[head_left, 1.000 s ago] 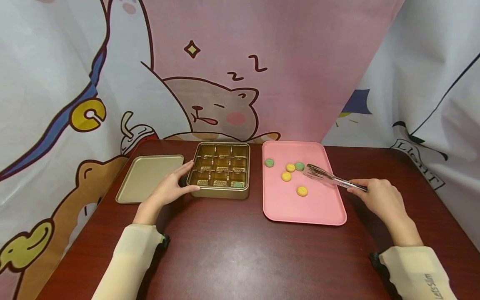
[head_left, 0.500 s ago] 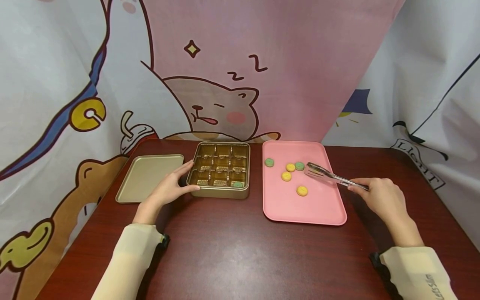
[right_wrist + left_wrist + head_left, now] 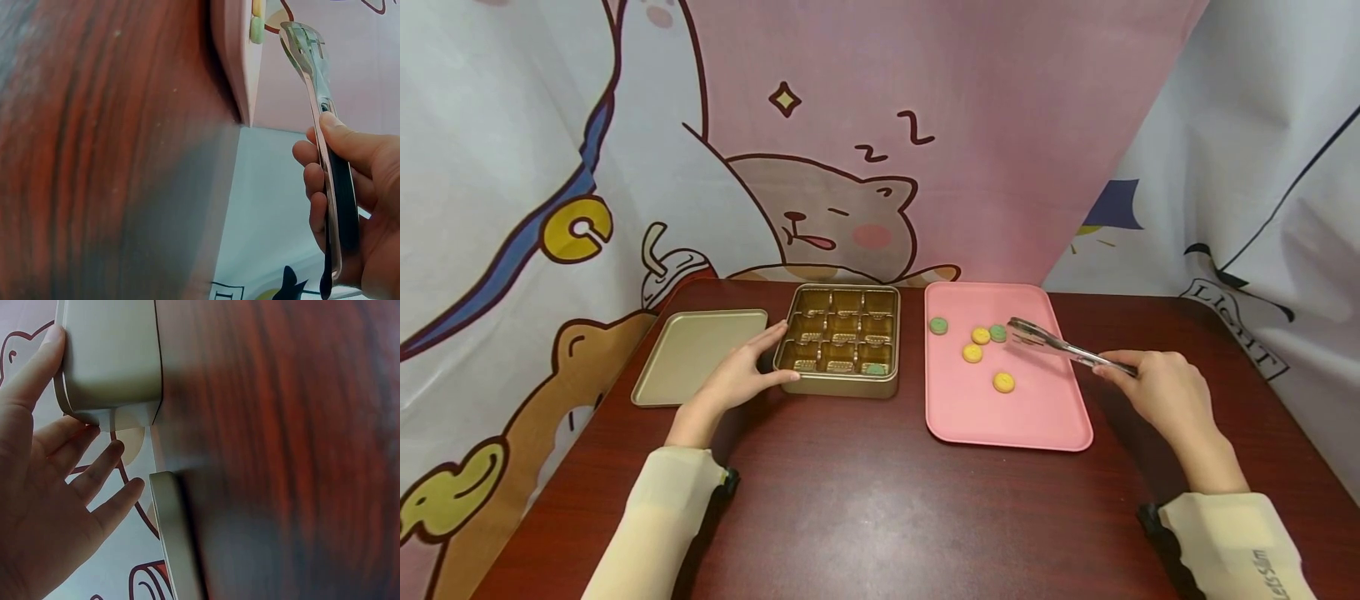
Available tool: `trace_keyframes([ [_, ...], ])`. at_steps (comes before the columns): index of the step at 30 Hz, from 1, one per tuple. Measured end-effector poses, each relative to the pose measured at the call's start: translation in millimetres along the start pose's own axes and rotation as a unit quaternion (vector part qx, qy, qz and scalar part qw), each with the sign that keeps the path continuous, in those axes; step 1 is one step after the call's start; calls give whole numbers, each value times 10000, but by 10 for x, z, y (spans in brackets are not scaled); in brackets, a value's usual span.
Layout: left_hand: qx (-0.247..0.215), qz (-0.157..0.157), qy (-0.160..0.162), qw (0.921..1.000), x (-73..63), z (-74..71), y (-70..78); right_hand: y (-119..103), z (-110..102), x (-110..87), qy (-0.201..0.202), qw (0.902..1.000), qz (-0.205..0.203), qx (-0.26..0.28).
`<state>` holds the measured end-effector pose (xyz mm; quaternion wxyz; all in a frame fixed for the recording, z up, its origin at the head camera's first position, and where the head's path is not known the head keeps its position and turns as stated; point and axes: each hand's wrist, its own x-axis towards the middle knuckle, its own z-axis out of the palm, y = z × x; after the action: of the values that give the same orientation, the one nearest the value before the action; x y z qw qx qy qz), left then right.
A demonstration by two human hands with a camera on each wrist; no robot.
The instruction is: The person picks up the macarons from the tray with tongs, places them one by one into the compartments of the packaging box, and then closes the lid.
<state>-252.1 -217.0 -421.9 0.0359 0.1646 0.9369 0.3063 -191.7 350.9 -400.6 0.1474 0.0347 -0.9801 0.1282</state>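
1. Tongs (image 3: pixel 1077 353) have edged slightly left and up since the earlier frame, held between thumb and curled fingers of the right grip (image 3: pixel 1167 396).
2. One green piece (image 3: pixel 997 333) on the pink tray (image 3: pixel 1000 423) lies just left of the tongs' tips, roughly along their long axis; the right grip is nearer.
3. Left grip (image 3: pixel 733 379): fingers extended, touching the tin (image 3: pixel 838 386).
4. Unclear: the tips' height and spread.

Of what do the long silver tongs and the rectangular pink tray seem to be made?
Long silver metal tongs: probably polished steel; they show mirror-like highlights. Rectangular pink tray: likely plastic, smooth and low in gloss, with even colour and rounded corners; coated metal is possible.
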Motion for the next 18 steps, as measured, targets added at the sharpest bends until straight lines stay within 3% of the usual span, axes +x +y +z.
trace_keyframes([
  [18,-20,83,-17,10000,3,-15,6,-186,-50,62,534,9978,-374,120],
])
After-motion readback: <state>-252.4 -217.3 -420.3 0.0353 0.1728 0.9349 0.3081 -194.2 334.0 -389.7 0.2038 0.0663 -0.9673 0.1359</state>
